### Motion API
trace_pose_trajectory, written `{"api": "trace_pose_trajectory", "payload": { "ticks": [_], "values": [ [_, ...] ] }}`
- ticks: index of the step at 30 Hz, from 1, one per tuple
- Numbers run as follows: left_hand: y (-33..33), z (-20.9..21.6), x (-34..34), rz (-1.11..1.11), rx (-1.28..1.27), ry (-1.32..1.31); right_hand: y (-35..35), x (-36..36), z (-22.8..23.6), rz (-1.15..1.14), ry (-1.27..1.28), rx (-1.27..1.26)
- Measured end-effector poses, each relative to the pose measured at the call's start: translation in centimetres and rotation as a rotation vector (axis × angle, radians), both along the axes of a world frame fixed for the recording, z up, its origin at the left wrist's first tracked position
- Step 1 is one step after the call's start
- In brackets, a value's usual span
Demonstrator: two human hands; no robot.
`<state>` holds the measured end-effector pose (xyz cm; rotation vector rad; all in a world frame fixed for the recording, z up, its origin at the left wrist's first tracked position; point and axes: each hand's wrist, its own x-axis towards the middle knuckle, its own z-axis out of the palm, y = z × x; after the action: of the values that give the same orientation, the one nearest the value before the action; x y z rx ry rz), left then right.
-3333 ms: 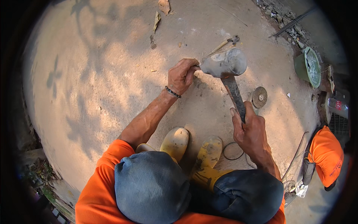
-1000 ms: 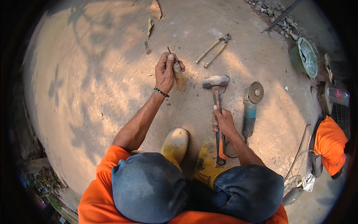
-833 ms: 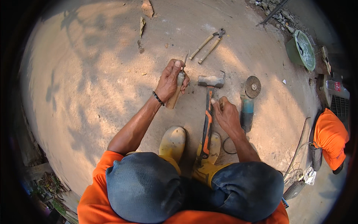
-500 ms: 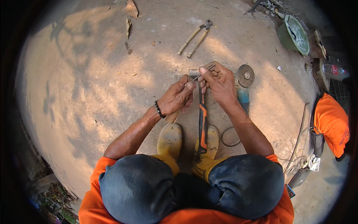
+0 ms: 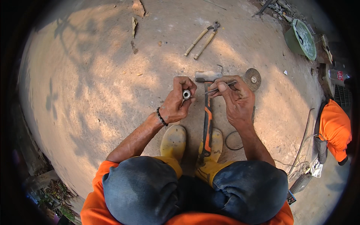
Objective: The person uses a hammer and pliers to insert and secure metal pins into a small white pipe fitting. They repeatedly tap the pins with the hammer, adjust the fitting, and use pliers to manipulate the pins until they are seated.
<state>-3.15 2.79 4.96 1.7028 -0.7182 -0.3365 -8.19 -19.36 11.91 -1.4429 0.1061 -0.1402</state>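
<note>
My left hand point(image 5: 176, 100), a dark beaded bracelet at its wrist, is closed around a short piece with a round metal end point(image 5: 186, 94). That end faces up and has a hole in its middle; the rest is hidden in my fist. My right hand point(image 5: 236, 98) pinches a thin dark metal rod point(image 5: 227, 86) between thumb and fingers. The rod points leftward, apart from the metal end. Between my hands a hammer point(image 5: 208, 116) with a black and orange handle stretches from its steel head point(image 5: 208, 76) down to my right boot.
Pincers point(image 5: 203, 40) lie farther out on the ground. A grinding disc point(image 5: 252, 79) is right of the hammer head, and a thin dark ring point(image 5: 234, 140) lies by my right boot point(image 5: 215, 144). At the right are a green basin point(image 5: 300, 39) and a person in orange point(image 5: 335, 125).
My hands have drawn apart. The left has turned so that the round metal end shows; the right has moved rightward and lower with the rod. The view has shifted slightly.
</note>
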Motion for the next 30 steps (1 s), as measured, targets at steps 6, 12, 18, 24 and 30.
{"api": "trace_pose_trajectory", "payload": {
  "ticks": [6, 12, 18, 24, 30],
  "values": [
    [3.7, 1.6, 4.3, -0.163, 0.777, 0.362, -1.1, -1.2, -3.3, 0.171, 0.566, -0.271],
    [8.0, 0.0, 5.8, -0.214, 0.648, 0.549, 0.2, -4.3, -7.0, 0.276, 0.475, -0.594],
    [7.6, -0.6, 3.9, 0.091, 0.978, 0.000, -0.1, -4.1, -6.4, 0.248, 0.487, -0.636],
    [9.0, -0.2, 3.6, 0.190, 0.911, -0.029, -0.3, -4.0, -7.1, 0.251, 0.468, -0.566],
    [7.5, -1.1, 1.2, 0.051, 0.699, 0.158, -0.1, -3.0, -6.3, 0.160, 0.375, -0.299]
  ]
}}
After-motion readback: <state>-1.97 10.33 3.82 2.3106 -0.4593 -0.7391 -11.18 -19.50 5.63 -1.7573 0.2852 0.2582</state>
